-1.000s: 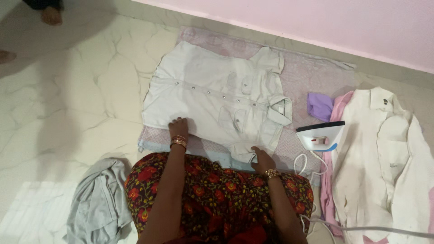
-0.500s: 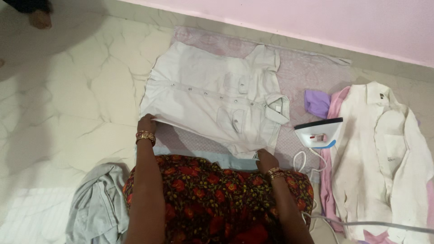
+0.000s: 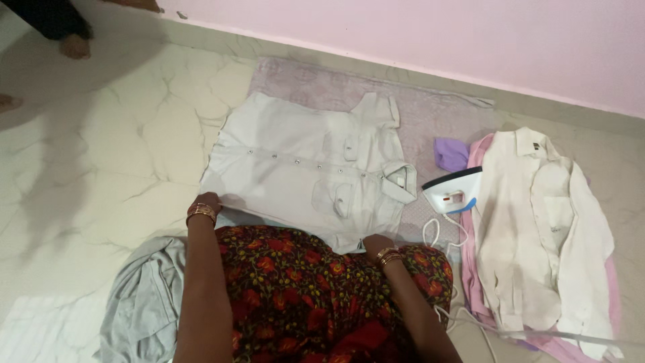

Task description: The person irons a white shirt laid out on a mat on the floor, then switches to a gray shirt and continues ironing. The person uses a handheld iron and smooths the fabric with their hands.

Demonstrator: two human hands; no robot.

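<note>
The pale shirt [image 3: 309, 168] lies just beyond both hands, long axis running left-right. Left hand [image 3: 207, 202] and right hand [image 3: 376, 243] fingers pinch its near edge.

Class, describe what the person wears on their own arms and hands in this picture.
Both forearms are bare, with no sleeves showing. The left hand has a band of gold-coloured bangles at the wrist. The right hand has similar gold-coloured bangles. No rings can be made out.
</note>
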